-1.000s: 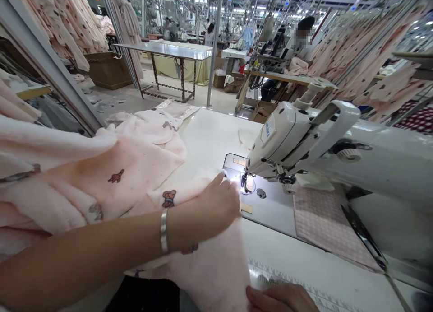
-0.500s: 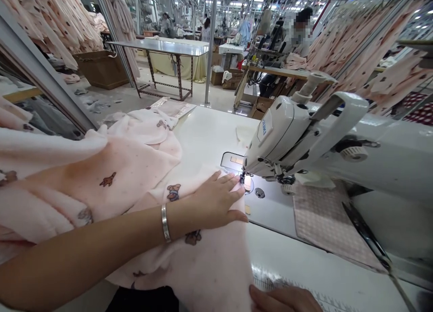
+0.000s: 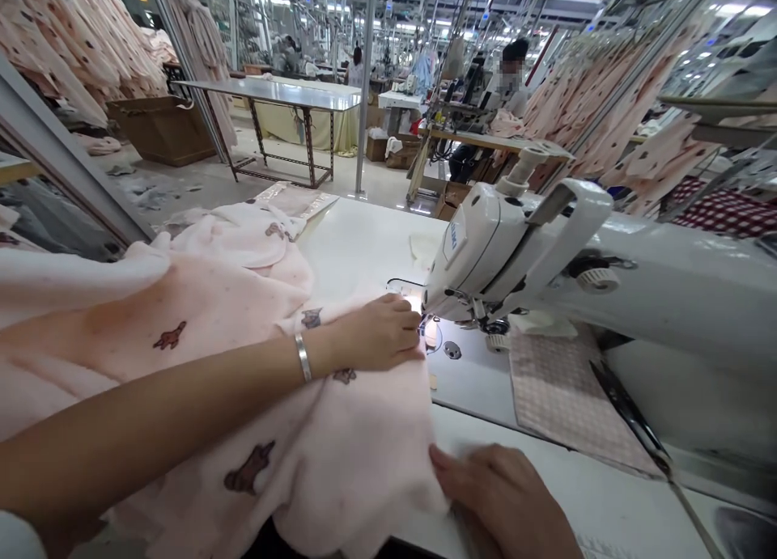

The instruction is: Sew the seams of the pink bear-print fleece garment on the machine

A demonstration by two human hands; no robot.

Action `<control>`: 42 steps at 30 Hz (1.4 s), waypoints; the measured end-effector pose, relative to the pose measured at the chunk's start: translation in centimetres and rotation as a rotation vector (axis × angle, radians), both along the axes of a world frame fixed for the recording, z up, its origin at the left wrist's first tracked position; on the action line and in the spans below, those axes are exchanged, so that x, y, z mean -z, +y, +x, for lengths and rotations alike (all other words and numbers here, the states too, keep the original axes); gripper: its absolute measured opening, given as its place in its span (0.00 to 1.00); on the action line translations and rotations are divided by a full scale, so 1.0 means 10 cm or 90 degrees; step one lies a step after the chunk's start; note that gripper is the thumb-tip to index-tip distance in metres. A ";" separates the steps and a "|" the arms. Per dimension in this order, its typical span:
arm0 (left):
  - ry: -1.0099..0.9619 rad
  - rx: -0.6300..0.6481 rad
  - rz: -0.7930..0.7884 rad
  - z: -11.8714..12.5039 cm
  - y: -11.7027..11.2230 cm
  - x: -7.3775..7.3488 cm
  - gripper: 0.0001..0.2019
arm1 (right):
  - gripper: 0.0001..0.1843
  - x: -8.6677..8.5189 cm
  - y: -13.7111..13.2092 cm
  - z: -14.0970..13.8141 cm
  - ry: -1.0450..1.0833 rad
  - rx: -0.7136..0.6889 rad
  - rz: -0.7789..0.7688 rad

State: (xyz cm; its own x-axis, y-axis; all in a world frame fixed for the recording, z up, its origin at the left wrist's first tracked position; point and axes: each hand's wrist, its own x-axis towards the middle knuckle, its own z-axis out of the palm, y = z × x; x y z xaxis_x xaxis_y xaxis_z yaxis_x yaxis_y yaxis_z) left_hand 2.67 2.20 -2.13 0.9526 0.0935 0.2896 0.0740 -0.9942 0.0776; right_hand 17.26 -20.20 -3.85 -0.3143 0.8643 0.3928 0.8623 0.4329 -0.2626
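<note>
My left hand (image 3: 373,332) lies flat, fingers together, on pink bear-print fabric (image 3: 346,454), just beside the sewing machine (image 3: 479,260) needle. My right hand (image 3: 501,502) curls against the fabric's edge on the tabletop (image 3: 370,251); grip unclear.

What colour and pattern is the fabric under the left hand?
The fabric is pale pink with brown bears, best in head view.

A soft, pale pink fleece garment (image 3: 340,454) printed with brown bears (image 3: 248,467) is lying in bunched folds across the white worktop (image 3: 364,251), with the left hand (image 3: 370,332) pressing it beside the sewing machine needle (image 3: 422,320) and the right hand (image 3: 501,498) resting at its near edge.
</note>
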 end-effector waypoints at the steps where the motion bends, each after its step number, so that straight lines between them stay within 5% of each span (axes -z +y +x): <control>1: 0.020 -0.019 0.000 0.00 -0.03 -0.05 0.17 | 0.11 -0.02 0.05 -0.02 0.032 0.010 -0.003; 7: -0.009 -0.158 -0.174 -0.24 -0.94 -0.30 0.22 | 0.08 -0.11 0.15 -0.14 0.163 0.050 0.056; 11: -0.035 -0.115 -0.130 -0.40 -1.26 -0.19 0.06 | 0.09 -0.17 0.12 -0.17 0.220 0.024 0.118; 15: 0.009 -0.009 -0.075 -0.56 -1.16 -0.02 0.06 | 0.08 -0.12 0.01 -0.15 0.038 -0.026 0.060; 19: -0.045 0.025 -0.055 -0.62 -1.03 0.05 0.21 | 0.11 -0.07 0.00 -0.07 -0.053 -0.066 0.052; 28: 0.021 0.066 -0.065 -0.37 -0.53 -0.01 0.09 | 0.11 -0.08 0.42 0.05 -0.085 -0.046 0.081; 36: 0.030 0.060 -0.058 -0.32 -0.48 0.05 0.08 | 0.17 -0.06 0.50 0.23 -0.078 -0.087 0.009; 42: -0.024 -0.058 -0.288 -0.31 -0.48 -0.06 0.09 | 0.16 -0.08 0.77 0.22 0.016 -0.054 0.021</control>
State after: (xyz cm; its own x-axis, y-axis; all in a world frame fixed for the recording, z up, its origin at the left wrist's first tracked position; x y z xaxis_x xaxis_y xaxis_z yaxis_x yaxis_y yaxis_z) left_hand -0.42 -2.64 -1.51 0.9244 0.3011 0.2341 0.1483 -0.8492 0.5068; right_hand 19.46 -12.53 -3.08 -0.3750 0.8219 0.4287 0.8159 0.5121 -0.2682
